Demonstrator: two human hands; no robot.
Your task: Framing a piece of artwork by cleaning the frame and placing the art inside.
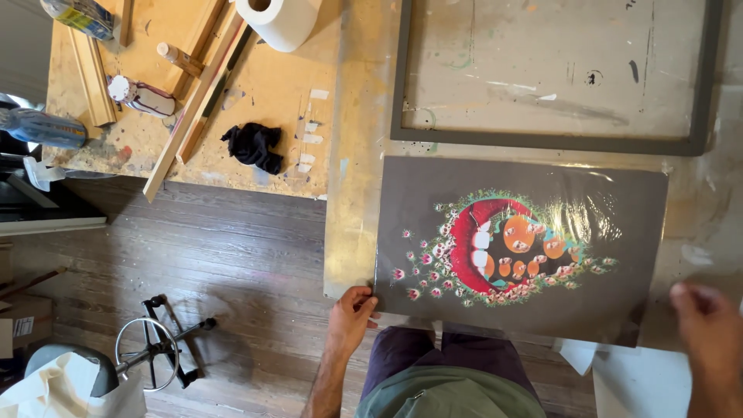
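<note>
Bare forearms, green shirt (453, 395), purple shorts (433, 352).

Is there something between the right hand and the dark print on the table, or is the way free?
Nothing visible blocks it. The right hand hovers just off the right edge of the dark print, with only bare table between. The left hand already touches the print's near left corner.

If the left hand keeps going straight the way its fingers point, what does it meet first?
The left hand points up and right, fingers already at the lower left corner of the dark print, so it would slide onto that sheet first. Height above it is unclear.
</note>
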